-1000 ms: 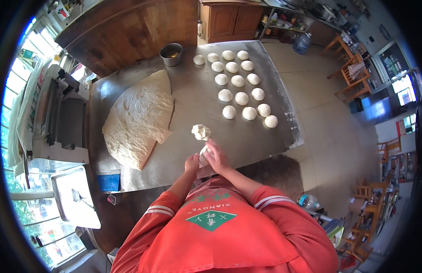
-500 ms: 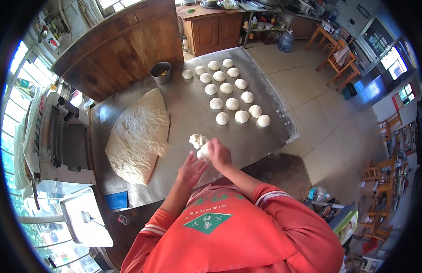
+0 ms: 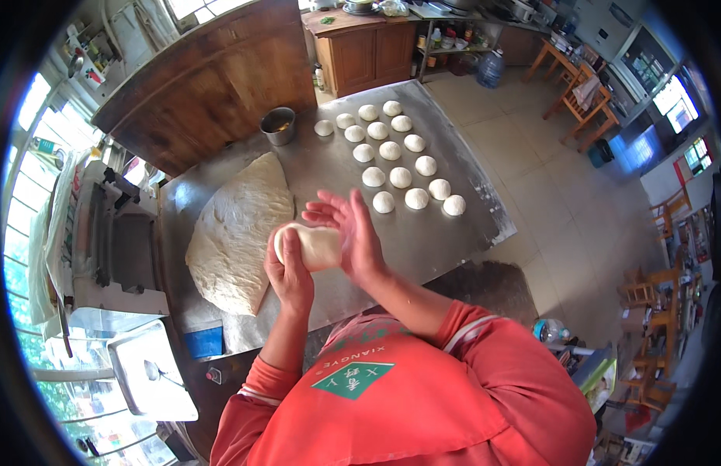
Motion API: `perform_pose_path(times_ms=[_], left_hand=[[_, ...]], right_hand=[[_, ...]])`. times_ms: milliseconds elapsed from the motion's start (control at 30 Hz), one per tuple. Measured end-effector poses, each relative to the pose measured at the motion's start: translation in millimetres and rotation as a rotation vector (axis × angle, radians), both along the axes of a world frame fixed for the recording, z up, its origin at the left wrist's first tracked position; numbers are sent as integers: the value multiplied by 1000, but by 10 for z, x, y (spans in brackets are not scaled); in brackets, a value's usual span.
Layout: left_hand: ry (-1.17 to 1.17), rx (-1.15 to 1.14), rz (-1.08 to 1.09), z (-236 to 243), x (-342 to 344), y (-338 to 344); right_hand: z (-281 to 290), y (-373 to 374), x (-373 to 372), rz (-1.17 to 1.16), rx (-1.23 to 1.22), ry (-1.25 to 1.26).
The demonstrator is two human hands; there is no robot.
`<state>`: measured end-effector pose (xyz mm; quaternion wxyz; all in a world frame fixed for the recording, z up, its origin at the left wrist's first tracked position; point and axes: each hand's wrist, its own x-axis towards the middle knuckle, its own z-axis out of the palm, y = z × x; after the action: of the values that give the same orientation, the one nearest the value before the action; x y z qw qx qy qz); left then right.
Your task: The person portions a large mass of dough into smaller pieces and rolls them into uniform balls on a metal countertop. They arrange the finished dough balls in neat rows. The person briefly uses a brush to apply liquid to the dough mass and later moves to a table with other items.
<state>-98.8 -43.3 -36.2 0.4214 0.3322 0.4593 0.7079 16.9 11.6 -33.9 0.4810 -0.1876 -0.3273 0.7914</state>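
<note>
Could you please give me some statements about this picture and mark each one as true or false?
1. The left hand grips a piece of dough near the right hand. True.
2. The right hand is clenched in a fist. False: it is open.
3. The large slab of dough lies left of the small dough balls. True.
4. The small dough balls are piled in a heap. False: they lie in one layer on the metal table.
5. A metal pot stands near the wooden panel. True.
</note>
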Motion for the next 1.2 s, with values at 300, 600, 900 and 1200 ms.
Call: perform_pose_path(times_ms=[300, 600, 900, 1200], left_hand=[[531, 79, -317, 466, 232, -193], [1026, 376, -305, 187, 126, -34], [658, 47, -337, 98, 22, -149], [394, -147, -186, 66, 67, -102]], right_hand=[[167, -357, 170, -369, 816, -598], [193, -298, 140, -139, 391, -296], [122, -27, 88, -21, -394, -54], [-317, -312, 67, 374, -277, -191]])
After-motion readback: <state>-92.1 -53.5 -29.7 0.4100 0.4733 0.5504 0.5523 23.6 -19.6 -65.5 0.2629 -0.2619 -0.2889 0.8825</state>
